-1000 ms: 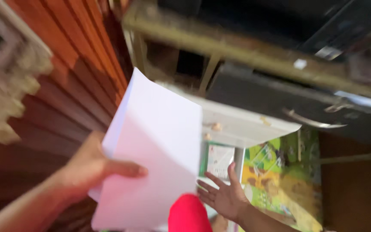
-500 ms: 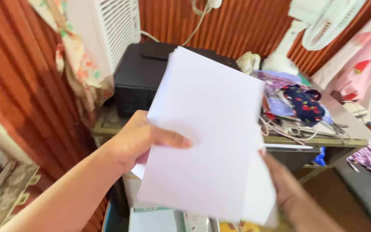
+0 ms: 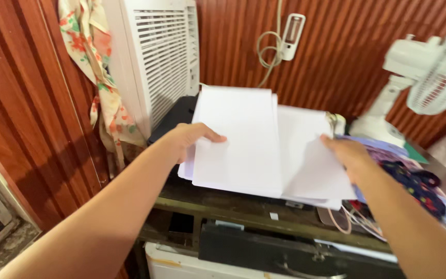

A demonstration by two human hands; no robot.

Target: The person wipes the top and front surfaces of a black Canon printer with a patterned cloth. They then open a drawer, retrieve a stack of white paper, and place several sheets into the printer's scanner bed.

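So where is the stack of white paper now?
In the head view, centre: the stack of white paper is held by the left hand and right hand, above the black printer.

Paper stack (image 3: 243, 144) over printer (image 3: 179, 114), air conditioner (image 3: 156, 57) behind-left, fan (image 3: 429, 67) right.

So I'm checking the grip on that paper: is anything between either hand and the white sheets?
Nothing visible. The left hand grips the stack of white paper sheets at its left edge, thumb on top; the right hand holds the fanned right edge directly. The sheets are above the black printer on the dark table.
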